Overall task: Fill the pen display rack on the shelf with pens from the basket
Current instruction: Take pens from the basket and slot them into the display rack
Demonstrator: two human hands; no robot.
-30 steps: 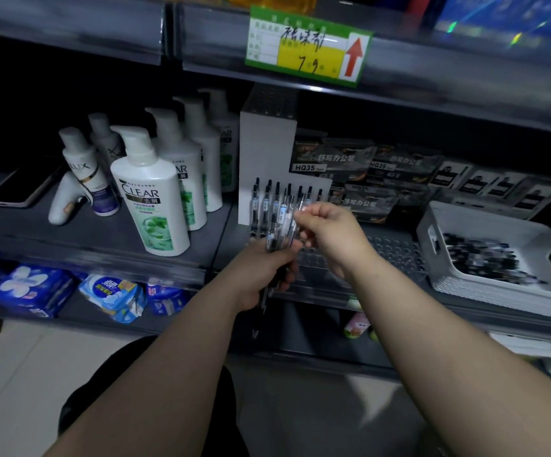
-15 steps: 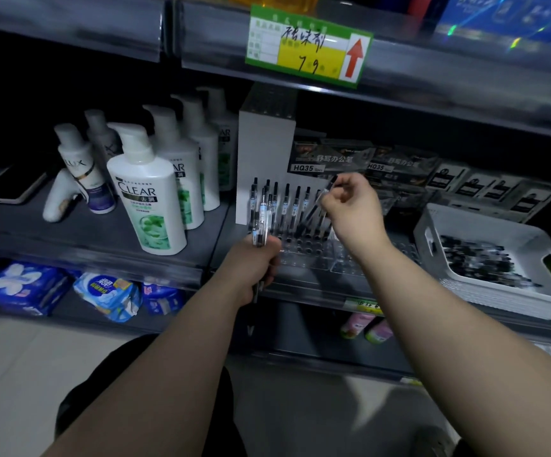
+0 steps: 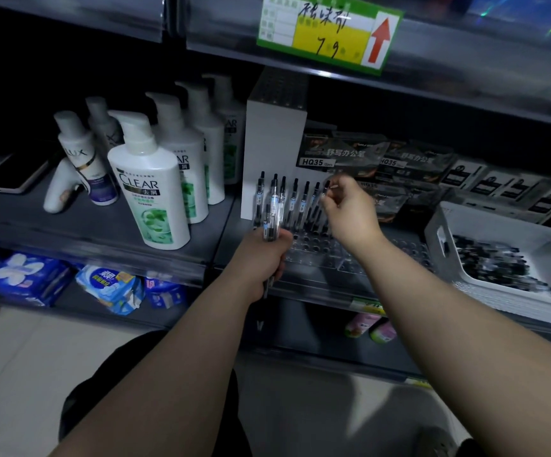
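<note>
Pen rack [image 3: 320, 248] | L hand [image 3: 264, 257] fists pen bunch [image 3: 272, 217] | R hand [image 3: 350, 209] pinches racked pen [image 3: 325, 188]

Dim light; dark grey metal shelving [image 3: 13, 222]; pale floor [image 3: 20, 374] below; green-yellow price tag [image 3: 330, 31] on upper rail

The left forearm [image 3: 181, 357] and the right forearm [image 3: 449, 308] are bare along all the length that is seen, and the left hand [image 3: 260, 255] and the right hand [image 3: 350, 212] are bare too. Under the left forearm, at the near edge, a plain black garment [image 3: 96, 390] covers the lap. At the near right there is a dark rounded shape [image 3: 435, 443], perhaps a shoe; it is too dim to tell.
</note>
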